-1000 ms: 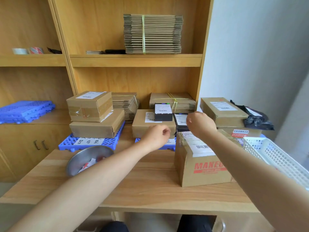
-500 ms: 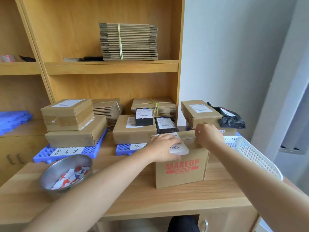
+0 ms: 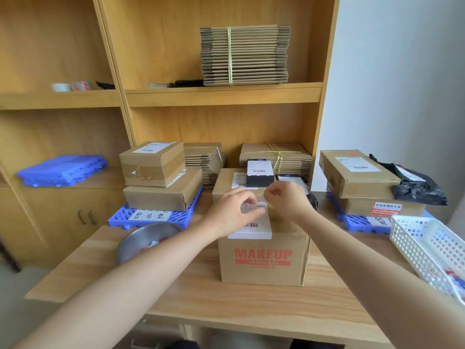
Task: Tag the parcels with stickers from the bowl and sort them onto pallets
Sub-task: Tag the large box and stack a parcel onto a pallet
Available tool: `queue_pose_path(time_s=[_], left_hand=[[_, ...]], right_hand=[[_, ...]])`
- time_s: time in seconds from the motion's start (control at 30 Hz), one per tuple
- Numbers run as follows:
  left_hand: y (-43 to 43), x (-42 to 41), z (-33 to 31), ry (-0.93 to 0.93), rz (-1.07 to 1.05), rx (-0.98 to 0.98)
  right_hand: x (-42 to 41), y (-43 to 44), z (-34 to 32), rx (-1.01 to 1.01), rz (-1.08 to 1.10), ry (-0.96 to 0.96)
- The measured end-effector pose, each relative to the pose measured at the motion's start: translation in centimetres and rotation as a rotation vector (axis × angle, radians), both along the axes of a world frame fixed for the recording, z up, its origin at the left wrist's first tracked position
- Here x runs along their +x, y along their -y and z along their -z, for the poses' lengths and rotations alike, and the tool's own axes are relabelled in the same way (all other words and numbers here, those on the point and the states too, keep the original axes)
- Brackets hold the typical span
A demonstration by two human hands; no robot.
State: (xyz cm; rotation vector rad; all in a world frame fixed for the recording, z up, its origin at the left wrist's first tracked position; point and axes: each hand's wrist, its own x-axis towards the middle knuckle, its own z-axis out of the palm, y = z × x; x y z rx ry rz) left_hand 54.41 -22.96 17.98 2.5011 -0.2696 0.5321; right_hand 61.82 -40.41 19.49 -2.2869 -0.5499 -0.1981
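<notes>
Head view: I see MAKEUP parcel (image 3: 264, 260) standing at middle of desk (image 3: 226, 298), white label (image 3: 254, 229) on top. Left hand (image 3: 232, 210) over label, fingers curled, tips pinching pale strip (image 3: 253, 209), blurred. Right hand (image 3: 286, 200) just beside, thumb and forefinger together; holding something or not, I cannot tell. Steel bowl (image 3: 141, 240) at left, partly behind left forearm.
</notes>
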Motion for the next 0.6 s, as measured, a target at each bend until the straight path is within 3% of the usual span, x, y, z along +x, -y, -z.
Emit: queue_pose_path(time_s=[0.1, 0.27, 0.47, 0.6], left_hand=[[0.2, 0.5, -0.2, 0.199, -0.013, -0.077], [0.3, 1.7, -0.2, 0.235, -0.045, -0.12], [-0.2, 3.4, 0.2, 0.198, -0.079, -0.205], [-0.3, 4.0, 0.1, 0.14, -0.105, -0.297]], right_hand=[[0.1, -1.5, -0.7, 0.234, -0.042, -0.178], [0.8, -1.9, -0.9, 0.484, -0.118, -0.541], [1.7, -1.5, -0.8, 0.575, -0.182, -0.67], [2.3, -1.0, -0.7, 0.537, -0.194, -0.653]])
